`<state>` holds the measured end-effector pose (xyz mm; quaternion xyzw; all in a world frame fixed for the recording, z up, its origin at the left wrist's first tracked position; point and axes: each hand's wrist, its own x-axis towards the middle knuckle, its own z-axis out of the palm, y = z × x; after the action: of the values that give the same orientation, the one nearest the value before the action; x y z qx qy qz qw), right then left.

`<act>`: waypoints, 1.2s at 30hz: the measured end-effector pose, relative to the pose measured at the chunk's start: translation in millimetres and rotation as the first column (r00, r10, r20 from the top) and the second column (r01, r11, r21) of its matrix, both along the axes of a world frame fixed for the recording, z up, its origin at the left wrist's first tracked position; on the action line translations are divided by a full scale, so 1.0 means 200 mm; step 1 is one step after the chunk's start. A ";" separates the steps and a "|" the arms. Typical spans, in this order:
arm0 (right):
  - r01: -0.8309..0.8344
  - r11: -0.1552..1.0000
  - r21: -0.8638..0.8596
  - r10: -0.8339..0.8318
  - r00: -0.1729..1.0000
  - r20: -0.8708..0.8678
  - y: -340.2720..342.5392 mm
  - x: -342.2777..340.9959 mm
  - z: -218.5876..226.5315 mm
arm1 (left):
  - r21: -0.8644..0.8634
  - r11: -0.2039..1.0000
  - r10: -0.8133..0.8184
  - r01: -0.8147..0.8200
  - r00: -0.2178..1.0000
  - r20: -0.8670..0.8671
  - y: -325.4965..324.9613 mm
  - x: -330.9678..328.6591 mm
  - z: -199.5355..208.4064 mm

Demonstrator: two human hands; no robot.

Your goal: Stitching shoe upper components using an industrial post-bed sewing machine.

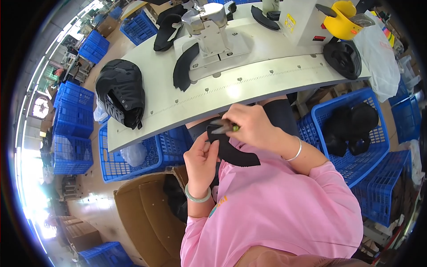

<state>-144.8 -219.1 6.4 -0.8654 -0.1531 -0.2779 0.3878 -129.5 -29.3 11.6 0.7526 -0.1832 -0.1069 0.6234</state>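
Observation:
My left hand (201, 162) pinches a curved black fabric piece (238, 155) over my lap, in front of the table's near edge. In my right hand (253, 123) is a pair of thread snips (219, 129). Its grey blades lie over the upper end of the fabric piece, and a bit of green shows by my fingers. Whether the blades touch the fabric I cannot tell. A similar curved black piece (184, 69) rests on the white table beside the sewing machine (213, 35).
On the white table (162, 100) a black shoe (121, 91) lies at the left corner, and a black padded part (342, 58) at the right. A blue basket (316, 118) of black pieces stands to my right, another blue basket (164, 153) under the table, and an open cardboard box (147, 209) at my left.

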 end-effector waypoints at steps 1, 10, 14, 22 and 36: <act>0.038 0.997 0.067 -0.041 0.999 0.033 -0.02 0.01 0.00 | 0.001 1.000 -0.002 0.002 1.000 0.000 0.00 0.00 0.00; -0.145 0.883 0.446 0.343 0.847 -0.405 -0.04 -0.10 -0.01 | -0.161 0.985 0.047 -0.054 0.998 -0.047 0.03 0.03 0.01; -0.182 0.955 0.235 0.247 0.924 -0.291 0.03 -0.11 -0.08 | -0.180 0.983 0.041 -0.044 0.999 -0.016 0.02 0.03 0.01; -0.153 0.873 0.463 0.312 0.904 -0.291 -0.06 -0.14 -0.08 | -0.207 0.973 0.100 -0.101 0.995 -0.016 0.02 0.04 0.03; 0.218 0.882 0.417 -0.109 0.957 -0.269 -0.19 -0.13 -0.05 | -0.267 0.964 -0.034 0.005 0.994 -0.104 -0.04 0.00 -0.06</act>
<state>-171.1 -257.4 -4.4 -0.7914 0.0356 -0.2314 0.5648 -129.7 -36.3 -0.7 0.6532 -0.1694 -0.1276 0.7269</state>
